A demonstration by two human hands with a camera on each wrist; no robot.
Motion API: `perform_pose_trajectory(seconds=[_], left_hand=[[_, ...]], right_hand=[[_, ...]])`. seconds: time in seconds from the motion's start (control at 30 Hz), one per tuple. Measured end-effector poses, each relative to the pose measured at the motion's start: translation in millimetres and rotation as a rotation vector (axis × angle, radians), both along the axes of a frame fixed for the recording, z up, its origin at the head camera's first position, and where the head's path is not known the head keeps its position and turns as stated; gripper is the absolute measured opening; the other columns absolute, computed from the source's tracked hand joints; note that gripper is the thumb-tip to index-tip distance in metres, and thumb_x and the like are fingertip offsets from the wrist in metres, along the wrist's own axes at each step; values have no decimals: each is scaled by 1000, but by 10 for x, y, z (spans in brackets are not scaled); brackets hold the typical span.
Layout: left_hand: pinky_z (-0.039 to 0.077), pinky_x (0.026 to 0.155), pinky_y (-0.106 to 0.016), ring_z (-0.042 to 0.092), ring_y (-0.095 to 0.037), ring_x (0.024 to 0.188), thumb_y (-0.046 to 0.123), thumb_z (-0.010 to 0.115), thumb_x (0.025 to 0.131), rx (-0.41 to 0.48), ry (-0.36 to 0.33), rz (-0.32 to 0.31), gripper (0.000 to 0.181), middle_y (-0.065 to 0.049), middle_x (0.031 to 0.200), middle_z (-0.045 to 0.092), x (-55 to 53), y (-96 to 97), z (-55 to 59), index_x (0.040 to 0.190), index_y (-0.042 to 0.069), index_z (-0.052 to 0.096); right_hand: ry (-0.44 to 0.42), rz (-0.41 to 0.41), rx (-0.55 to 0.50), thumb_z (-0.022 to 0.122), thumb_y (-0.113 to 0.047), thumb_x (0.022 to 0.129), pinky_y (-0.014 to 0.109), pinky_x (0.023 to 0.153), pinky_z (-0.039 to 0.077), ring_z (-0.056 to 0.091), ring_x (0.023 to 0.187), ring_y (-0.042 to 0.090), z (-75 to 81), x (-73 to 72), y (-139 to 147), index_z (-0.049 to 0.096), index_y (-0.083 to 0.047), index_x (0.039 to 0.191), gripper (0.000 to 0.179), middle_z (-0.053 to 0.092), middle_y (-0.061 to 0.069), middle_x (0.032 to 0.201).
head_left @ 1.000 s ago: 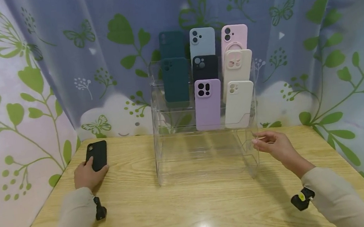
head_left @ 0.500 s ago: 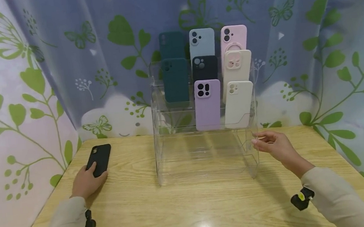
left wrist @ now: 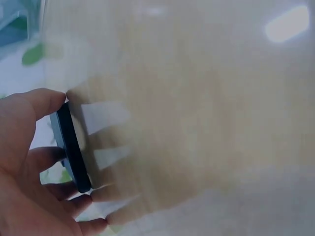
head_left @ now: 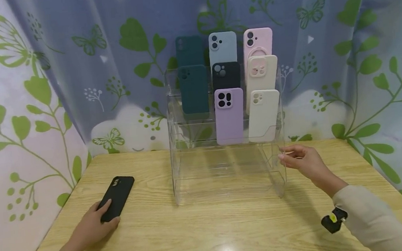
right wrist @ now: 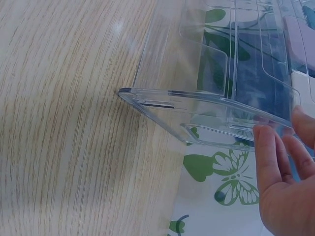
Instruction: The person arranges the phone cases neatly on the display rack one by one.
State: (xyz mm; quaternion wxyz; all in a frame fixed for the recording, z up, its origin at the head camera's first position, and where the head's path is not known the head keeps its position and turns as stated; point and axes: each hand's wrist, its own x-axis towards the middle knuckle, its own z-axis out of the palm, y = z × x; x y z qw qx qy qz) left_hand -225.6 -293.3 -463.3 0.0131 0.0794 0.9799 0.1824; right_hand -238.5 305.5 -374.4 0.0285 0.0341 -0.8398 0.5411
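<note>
My left hand [head_left: 91,227] grips a black phone case [head_left: 120,196] by its edges, thumb on one side and fingers on the other. The case has a camera cutout at its far end and is held low over the left part of the table. In the left wrist view the case [left wrist: 73,147] appears edge-on between thumb and fingers. My right hand [head_left: 306,164] pinches the right side edge of a clear tiered display stand [head_left: 174,176]. The right wrist view has the thumb and fingertips right at the stand's side panel [right wrist: 211,96].
Phone cases lean on the stand's upper tiers: dark green [head_left: 194,93], light blue [head_left: 223,46], pink [head_left: 258,39], lilac [head_left: 230,122] and white [head_left: 263,115] among them. A leaf-patterned curtain [head_left: 110,89] hangs behind the wooden table [head_left: 211,229].
My left hand has drawn the black phone case toward the table's near side and slightly right, with the case now tilted to the right. The right hand and the stand have stayed put.
</note>
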Motion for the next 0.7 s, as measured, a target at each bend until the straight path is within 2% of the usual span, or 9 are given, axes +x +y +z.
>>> perform_pose_trajectory(seconds=[0.13, 0.27, 0.47, 0.57, 0.7], left_hand=[[42, 86, -67, 40, -64, 116, 49, 62, 89, -20, 58, -15, 80, -46, 132, 35, 118, 21, -26, 141, -8, 40], [40, 87, -68, 38, -65, 116, 49, 62, 89, 2, 62, -8, 80, -47, 132, 34, 97, 53, -2, 141, -8, 41], [37, 89, -70, 36, -64, 118, 46, 64, 89, 48, 96, -23, 80, -45, 136, 31, -141, 184, 55, 142, -8, 39], [38, 88, -71, 36, -64, 118, 45, 65, 89, 54, 123, -35, 80, -44, 138, 30, -282, 257, 75, 143, -7, 37], [38, 88, -70, 36, -63, 119, 45, 64, 89, 54, 126, -25, 80, -41, 140, 30, -454, 321, 71, 145, -4, 35]], right_hand=[[10, 10, -5, 64, -26, 94, 24, 82, 54, 64, 86, 0, -3, -11, -14, 49, 7, 135, 55, 62, 8, 102], [14, 11, 4, 64, -27, 94, 26, 84, 54, 64, 87, 1, 2, -13, -24, 49, 7, 135, 55, 61, 12, 106], [8, 0, 10, 63, -26, 94, 22, 81, 54, 65, 86, 2, 6, 0, 0, 49, 7, 135, 54, 62, 8, 102], [4, -2, 6, 63, -26, 94, 23, 82, 54, 65, 87, 3, 7, 7, 5, 49, 7, 135, 54, 62, 6, 100], [1, -3, 4, 63, -26, 94, 25, 83, 54, 65, 87, 4, 11, 8, 3, 50, 6, 135, 54, 62, 6, 100]])
